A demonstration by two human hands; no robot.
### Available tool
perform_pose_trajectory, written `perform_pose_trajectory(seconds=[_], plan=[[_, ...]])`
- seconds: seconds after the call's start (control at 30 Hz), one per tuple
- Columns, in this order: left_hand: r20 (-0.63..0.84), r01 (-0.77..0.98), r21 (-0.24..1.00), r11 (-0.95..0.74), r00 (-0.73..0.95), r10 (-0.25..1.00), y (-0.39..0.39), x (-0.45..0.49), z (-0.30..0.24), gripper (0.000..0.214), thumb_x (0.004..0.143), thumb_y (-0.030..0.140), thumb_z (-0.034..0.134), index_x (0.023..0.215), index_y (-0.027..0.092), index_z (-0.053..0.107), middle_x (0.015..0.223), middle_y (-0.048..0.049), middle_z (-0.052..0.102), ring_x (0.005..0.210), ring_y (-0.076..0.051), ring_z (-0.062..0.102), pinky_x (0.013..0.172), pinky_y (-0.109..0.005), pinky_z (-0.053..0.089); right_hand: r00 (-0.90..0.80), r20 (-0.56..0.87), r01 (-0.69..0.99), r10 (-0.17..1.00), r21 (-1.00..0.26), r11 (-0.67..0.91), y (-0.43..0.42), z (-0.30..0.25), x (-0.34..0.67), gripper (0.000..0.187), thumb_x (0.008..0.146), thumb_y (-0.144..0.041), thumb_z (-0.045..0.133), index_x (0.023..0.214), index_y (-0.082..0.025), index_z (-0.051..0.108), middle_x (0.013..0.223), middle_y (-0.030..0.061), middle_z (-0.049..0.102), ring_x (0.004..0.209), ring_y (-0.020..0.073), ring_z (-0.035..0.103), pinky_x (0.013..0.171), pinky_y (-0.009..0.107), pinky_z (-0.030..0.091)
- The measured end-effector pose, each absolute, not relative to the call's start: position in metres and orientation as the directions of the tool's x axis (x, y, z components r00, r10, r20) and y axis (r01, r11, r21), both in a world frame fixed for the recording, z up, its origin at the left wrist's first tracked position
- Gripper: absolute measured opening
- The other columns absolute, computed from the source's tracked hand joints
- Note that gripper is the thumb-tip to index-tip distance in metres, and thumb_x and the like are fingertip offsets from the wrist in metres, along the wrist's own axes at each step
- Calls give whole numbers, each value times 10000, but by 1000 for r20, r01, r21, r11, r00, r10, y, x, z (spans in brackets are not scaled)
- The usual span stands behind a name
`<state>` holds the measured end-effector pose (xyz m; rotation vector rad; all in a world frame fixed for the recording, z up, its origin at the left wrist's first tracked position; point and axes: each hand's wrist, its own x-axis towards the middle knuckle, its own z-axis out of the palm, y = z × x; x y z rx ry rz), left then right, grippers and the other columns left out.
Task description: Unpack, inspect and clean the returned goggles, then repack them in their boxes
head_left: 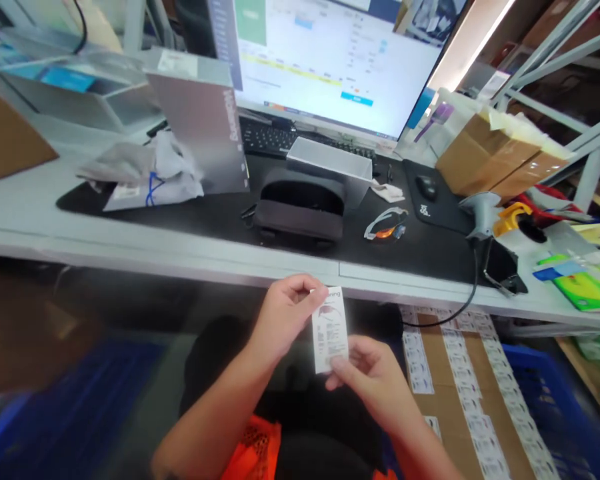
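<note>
I hold a small white printed label upright in front of me, below the desk's front edge. My left hand pinches its top edge with thumb and fingers closed. My right hand grips its bottom edge from below, fingers curled. The label's print faces me, but its text is too small to read.
On the grey desk lie a black glasses case, sunglasses, a grey box, crumpled wrapping, a keyboard, a monitor, a mouse and a barcode scanner. A cardboard box with label strips stands at lower right.
</note>
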<state>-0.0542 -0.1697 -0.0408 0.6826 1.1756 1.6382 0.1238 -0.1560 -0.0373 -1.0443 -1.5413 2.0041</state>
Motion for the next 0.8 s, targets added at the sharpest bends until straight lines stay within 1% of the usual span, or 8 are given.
perform_pose_trajectory(seconds=[0.13,0.27,0.37,0.43,0.57,0.63,0.7,0.8], plan=[[21,-163,983,-80,-337,941,-145,-77,-16,268,849,377,729,706,163,656,687,3,613,469,-59,473,371,-156,312,-641,-285,106,713,-952,-286,-129,-19,110,333,803,-471,811,861,-150,744,767,67,764,606,139,713,594,210,546],[203,197,970,-139,-356,912,-117,-95,-8,127,919,312,675,928,186,695,892,-32,676,634,-105,637,511,-188,507,-621,-269,75,736,-955,-286,-103,-5,97,305,817,-452,804,868,-157,746,731,47,753,597,131,710,588,200,549],[528,563,775,-288,-326,784,-101,-105,-6,97,929,180,656,1025,183,672,1072,-66,679,763,-110,666,674,-212,569,-570,-248,45,784,-961,-272,-83,0,92,301,825,-451,798,876,-159,749,723,46,750,601,135,711,585,201,550],[695,710,597,-374,-226,682,-96,-113,-4,156,914,98,652,1048,178,653,1097,-74,685,875,-133,677,778,-236,572,-508,-242,51,826,-967,-251,-68,3,97,322,822,-465,797,896,-156,746,759,62,761,610,146,715,589,214,554],[807,834,374,-407,-76,586,-94,-138,3,301,851,43,709,1116,171,646,1102,-87,699,1016,-200,667,940,-340,540,-233,-203,113,951,-977,-180,-24,4,131,488,745,-520,837,1049,-165,698,851,89,779,631,190,723,624,294,596],[804,855,317,-411,-12,594,-92,-152,7,296,838,65,728,1107,165,656,1101,-95,700,1021,-225,661,952,-381,527,-45,-121,202,992,-973,-110,7,3,155,657,730,-564,819,1214,-165,626,894,99,779,674,220,736,657,337,611],[787,867,284,-409,33,616,-89,-164,11,261,848,104,723,1094,166,660,1108,-102,696,1049,-254,650,972,-424,512,43,-56,411,998,-909,-69,41,2,176,763,799,-596,709,1368,-127,514,920,117,771,731,241,748,665,343,606],[757,884,254,-393,71,650,-85,-174,14,213,884,148,685,1093,173,653,1169,-116,672,1113,-287,623,1010,-474,487,-7,-78,683,997,-728,-52,85,1,194,664,872,-476,593,1407,-96,487,878,110,761,712,236,743,622,319,568]])
